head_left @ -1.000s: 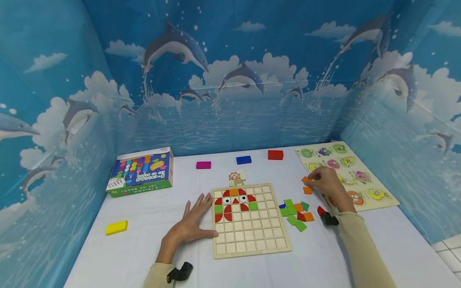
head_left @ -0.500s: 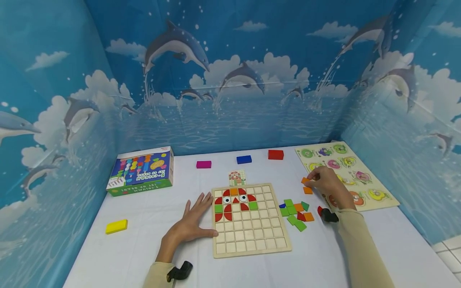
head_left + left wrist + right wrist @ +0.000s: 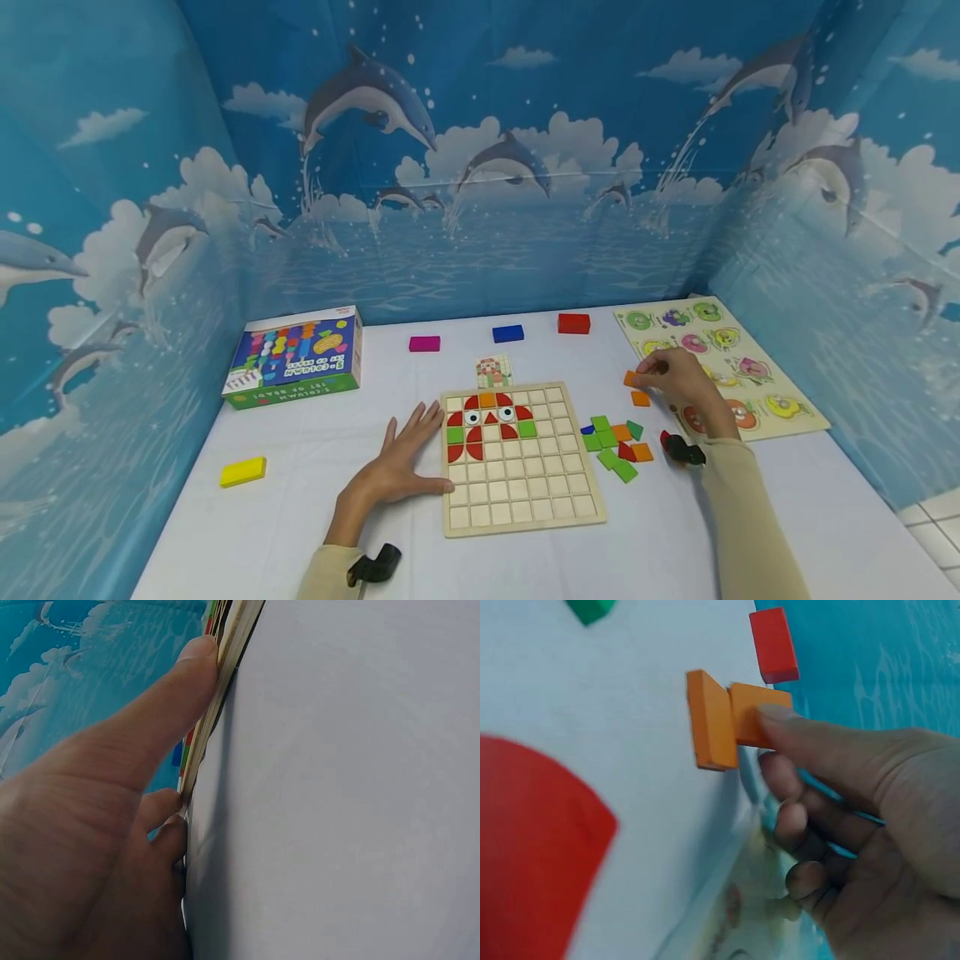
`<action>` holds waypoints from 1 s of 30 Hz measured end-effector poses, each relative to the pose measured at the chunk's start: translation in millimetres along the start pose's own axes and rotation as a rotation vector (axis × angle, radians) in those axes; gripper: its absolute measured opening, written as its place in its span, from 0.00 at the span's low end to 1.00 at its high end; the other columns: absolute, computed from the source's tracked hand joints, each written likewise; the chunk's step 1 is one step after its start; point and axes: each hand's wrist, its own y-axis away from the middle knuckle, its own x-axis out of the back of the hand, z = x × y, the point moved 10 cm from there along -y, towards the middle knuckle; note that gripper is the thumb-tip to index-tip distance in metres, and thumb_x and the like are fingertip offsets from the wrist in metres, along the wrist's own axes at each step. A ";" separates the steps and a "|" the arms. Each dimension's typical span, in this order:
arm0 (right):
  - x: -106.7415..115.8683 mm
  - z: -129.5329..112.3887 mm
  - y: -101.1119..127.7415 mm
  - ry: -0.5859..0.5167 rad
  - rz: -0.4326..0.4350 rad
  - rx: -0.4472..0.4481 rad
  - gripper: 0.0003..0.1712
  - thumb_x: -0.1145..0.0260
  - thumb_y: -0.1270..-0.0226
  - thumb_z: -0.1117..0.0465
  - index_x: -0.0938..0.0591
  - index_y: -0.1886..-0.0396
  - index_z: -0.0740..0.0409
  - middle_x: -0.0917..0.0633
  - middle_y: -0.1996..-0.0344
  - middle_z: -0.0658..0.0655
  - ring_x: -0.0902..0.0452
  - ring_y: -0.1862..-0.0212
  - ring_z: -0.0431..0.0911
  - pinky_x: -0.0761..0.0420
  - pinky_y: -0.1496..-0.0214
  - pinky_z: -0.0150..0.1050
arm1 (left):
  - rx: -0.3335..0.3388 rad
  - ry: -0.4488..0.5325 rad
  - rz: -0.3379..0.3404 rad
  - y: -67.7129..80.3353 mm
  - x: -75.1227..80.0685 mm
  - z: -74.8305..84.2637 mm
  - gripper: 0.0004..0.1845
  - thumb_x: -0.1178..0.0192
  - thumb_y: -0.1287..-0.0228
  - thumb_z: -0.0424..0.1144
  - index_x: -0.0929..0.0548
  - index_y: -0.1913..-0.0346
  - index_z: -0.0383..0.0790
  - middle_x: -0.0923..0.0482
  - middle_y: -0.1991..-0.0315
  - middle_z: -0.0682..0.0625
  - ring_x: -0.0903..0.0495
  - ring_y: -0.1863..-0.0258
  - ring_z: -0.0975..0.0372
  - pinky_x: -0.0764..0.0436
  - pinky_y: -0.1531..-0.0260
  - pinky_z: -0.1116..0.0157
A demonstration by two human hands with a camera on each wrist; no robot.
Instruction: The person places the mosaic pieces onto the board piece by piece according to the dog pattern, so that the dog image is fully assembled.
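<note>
Pinching orange tile [image 3: 632, 378], right hand [image 3: 678, 379]; left hand [image 3: 401, 467] flat against grid board [image 3: 525, 517]; loose tiles [image 3: 615, 446] between.

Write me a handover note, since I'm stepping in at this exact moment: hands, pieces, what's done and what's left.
Left hand: flat on the table, fingers straight, thumb against the left edge of the wooden grid board.
Right hand: pinches an orange square piece just right of the board; a second orange piece lies beside it.
Loose pile of green, orange and red pieces sits between the board and the right forearm.
Done: only the top left of the grid is filled, with red, green and orange pieces and two eyes.
Left: most cells are bare. The pattern card lies just behind the board.
</note>
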 end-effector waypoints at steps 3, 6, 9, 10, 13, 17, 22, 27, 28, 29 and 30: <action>0.2 -2.8 3.2 -0.044 0.042 0.045 0.10 0.24 0.27 0.62 0.11 0.55 0.64 0.12 0.64 0.58 0.21 0.62 0.52 0.19 0.62 0.35 | -0.007 0.008 -0.006 1.4 1.3 5.7 0.65 0.16 0.47 0.57 0.45 0.12 0.46 0.55 0.10 0.50 0.64 0.11 0.49 0.75 0.17 0.39; -5.9 -5.9 7.3 -0.126 0.051 0.069 0.12 0.24 0.26 0.61 0.10 0.51 0.65 0.09 0.61 0.59 0.18 0.61 0.52 0.17 0.62 0.33 | -0.017 0.012 -0.007 2.9 2.3 9.2 0.65 0.17 0.46 0.57 0.44 0.12 0.45 0.55 0.10 0.49 0.64 0.11 0.48 0.75 0.17 0.38; -16.0 -12.9 10.5 -0.183 0.046 0.089 0.13 0.24 0.26 0.59 0.09 0.50 0.64 0.08 0.59 0.59 0.17 0.60 0.52 0.16 0.61 0.31 | -0.036 0.011 0.003 3.8 2.7 9.8 0.64 0.17 0.46 0.58 0.44 0.12 0.44 0.54 0.11 0.47 0.64 0.11 0.46 0.74 0.17 0.37; -19.6 -16.8 11.7 -0.193 0.042 0.098 0.13 0.24 0.26 0.59 0.09 0.50 0.64 0.08 0.58 0.59 0.18 0.60 0.52 0.16 0.62 0.31 | -0.040 0.010 0.004 3.7 2.4 9.2 0.65 0.17 0.46 0.59 0.44 0.12 0.44 0.54 0.11 0.47 0.64 0.11 0.46 0.75 0.18 0.37; -28.9 -32.6 14.5 -0.209 0.030 0.138 0.12 0.23 0.27 0.59 0.08 0.51 0.62 0.08 0.59 0.57 0.19 0.61 0.53 0.17 0.66 0.33 | -0.027 0.003 0.006 2.3 1.2 4.1 0.66 0.17 0.48 0.59 0.44 0.12 0.46 0.55 0.10 0.50 0.65 0.11 0.49 0.75 0.17 0.39; -44.8 -60.6 19.3 -0.233 -0.022 0.190 0.10 0.23 0.28 0.59 0.06 0.54 0.60 0.07 0.61 0.56 0.21 0.64 0.54 0.21 0.70 0.34 | -0.002 -0.005 -0.008 2.3 0.5 2.7 0.66 0.16 0.47 0.58 0.46 0.12 0.49 0.56 0.10 0.53 0.66 0.11 0.52 0.76 0.17 0.41; -72.5 -102.7 26.2 -0.275 -0.109 0.301 0.07 0.25 0.26 0.61 0.06 0.57 0.60 0.07 0.63 0.56 0.23 0.68 0.51 0.24 0.71 0.32 | -0.034 0.019 0.001 4.3 3.0 8.4 0.65 0.16 0.47 0.57 0.44 0.12 0.44 0.54 0.11 0.48 0.64 0.11 0.47 0.75 0.17 0.37; -103.0 -140.9 37.4 -0.315 -0.204 0.394 0.05 0.25 0.27 0.64 0.06 0.59 0.61 0.07 0.63 0.56 0.21 0.69 0.48 0.22 0.70 0.32 | -0.018 -0.007 0.000 1.9 0.2 2.8 0.66 0.17 0.47 0.60 0.45 0.12 0.49 0.56 0.10 0.54 0.66 0.11 0.53 0.75 0.16 0.42; -108.5 -148.0 40.0 -0.319 -0.219 0.413 0.05 0.25 0.27 0.64 0.06 0.59 0.61 0.07 0.63 0.55 0.21 0.70 0.48 0.22 0.70 0.32 | -0.018 -0.008 0.000 1.7 0.0 2.0 0.66 0.17 0.48 0.60 0.46 0.12 0.49 0.57 0.10 0.54 0.66 0.11 0.53 0.75 0.16 0.42; -113.6 -155.0 42.5 -0.315 -0.229 0.429 0.04 0.25 0.28 0.65 0.06 0.59 0.61 0.07 0.63 0.55 0.22 0.70 0.46 0.22 0.70 0.31 | -0.024 -0.006 0.003 1.8 0.1 2.2 0.66 0.17 0.48 0.60 0.45 0.12 0.49 0.56 0.10 0.53 0.66 0.11 0.52 0.75 0.16 0.41; -118.5 -162.0 45.2 -0.308 -0.239 0.450 0.04 0.24 0.28 0.65 0.05 0.60 0.61 0.07 0.64 0.55 0.22 0.71 0.45 0.22 0.70 0.31 | -0.032 0.004 0.006 2.1 1.1 3.3 0.66 0.17 0.48 0.60 0.45 0.12 0.48 0.56 0.10 0.52 0.65 0.11 0.51 0.76 0.17 0.40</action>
